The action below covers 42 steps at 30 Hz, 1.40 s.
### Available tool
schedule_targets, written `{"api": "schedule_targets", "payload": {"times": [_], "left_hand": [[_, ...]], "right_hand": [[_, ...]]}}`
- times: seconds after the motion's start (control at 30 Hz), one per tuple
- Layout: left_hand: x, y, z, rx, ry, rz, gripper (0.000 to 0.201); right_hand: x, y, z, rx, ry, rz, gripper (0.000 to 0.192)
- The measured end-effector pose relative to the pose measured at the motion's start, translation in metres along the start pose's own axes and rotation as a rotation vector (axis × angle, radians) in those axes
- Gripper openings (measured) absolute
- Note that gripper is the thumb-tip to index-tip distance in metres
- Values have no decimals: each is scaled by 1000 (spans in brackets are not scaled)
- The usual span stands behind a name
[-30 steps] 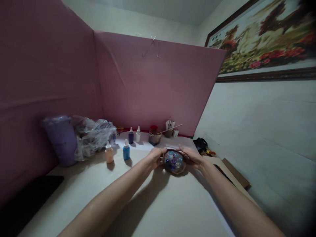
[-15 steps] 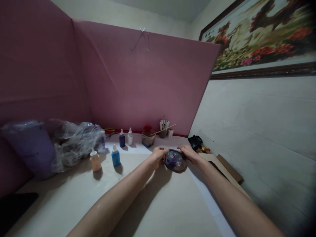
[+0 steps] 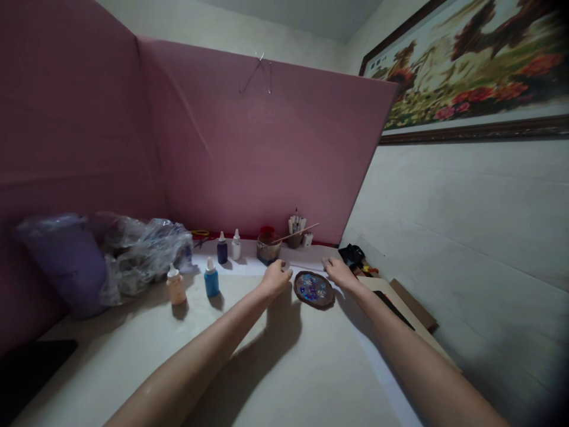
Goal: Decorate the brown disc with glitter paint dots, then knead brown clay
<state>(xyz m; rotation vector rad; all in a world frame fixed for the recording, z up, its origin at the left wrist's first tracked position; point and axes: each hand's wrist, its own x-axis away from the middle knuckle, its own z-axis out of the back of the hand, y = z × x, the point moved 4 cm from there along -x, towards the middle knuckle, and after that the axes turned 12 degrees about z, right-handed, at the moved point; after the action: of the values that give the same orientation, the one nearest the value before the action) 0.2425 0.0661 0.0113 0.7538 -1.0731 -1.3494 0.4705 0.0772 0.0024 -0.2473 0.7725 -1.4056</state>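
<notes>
Dish: the round brown dish (image 3: 313, 289), its inside speckled with blue and other colours, lies flat on the white table (image 3: 284, 367), between the two hands and gripped by neither.
Left hand: the left hand (image 3: 276, 277) sits just off the dish's left rim, fingers curled in; there's a pale speck at the fingertips, but I cannot tell whether anything is pinched there.
Right hand: the right hand (image 3: 338, 273) rests beside the far right rim, fingers loose and spread low on the table, holding nothing.
Step in hand: by my reading, the dish has been set down and both hands are off it (a pause at the workpiece, not a carry).
Next move calls for: any lift wants both hands level under the rim, since the filling looks loose or wet.
Behind: a cup with a stick (image 3: 268, 248) stands just past the left hand.
Off to the left: a blue bottle (image 3: 211, 279) and a peach bottle (image 3: 176, 286) stand well apart from the dish, with a crumpled plastic bag (image 3: 142, 252) beyond.
</notes>
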Motion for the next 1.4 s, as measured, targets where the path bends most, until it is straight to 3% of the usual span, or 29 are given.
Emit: {"api": "schedule_targets", "payload": {"times": [0.3, 0.47, 0.57, 0.63, 0.73, 0.83, 0.9, 1.0, 1.1, 1.27, 1.4], "left_hand": [[74, -39, 66, -99, 10, -154, 45], [106, -63, 81, -124, 21, -122, 44], [112, -70, 85, -122, 52, -139, 42], [112, -71, 89, -121, 138, -197, 37], [111, -68, 99, -138, 283, -277, 25], [110, -65, 107, -172, 349, -308, 17], [109, -65, 112, -178, 398, -320, 19], [108, -67, 120, -163, 465, -327, 19], [107, -69, 124, -192, 504, -337, 17], [105, -70, 124, -244, 503, -326, 17], [105, -69, 124, -233, 505, -317, 18]], "right_hand": [[0, -18, -20, -292, -95, -37, 35], [0, -26, -20, -349, -70, -45, 35], [-1, -27, -10, -344, 11, -54, 36], [0, -32, -1, -321, 120, -57, 41], [14, -60, 3, -303, 282, -52, 54], [47, -119, -22, -369, 286, 29, 47], [73, -166, -53, -408, 152, 151, 34], [104, -211, -96, -303, -53, 158, 23], [116, -221, -113, -262, -123, 183, 23], [117, -208, -109, -41, 1, 419, 20], [114, -197, -118, 23, -70, 372, 25]]}}
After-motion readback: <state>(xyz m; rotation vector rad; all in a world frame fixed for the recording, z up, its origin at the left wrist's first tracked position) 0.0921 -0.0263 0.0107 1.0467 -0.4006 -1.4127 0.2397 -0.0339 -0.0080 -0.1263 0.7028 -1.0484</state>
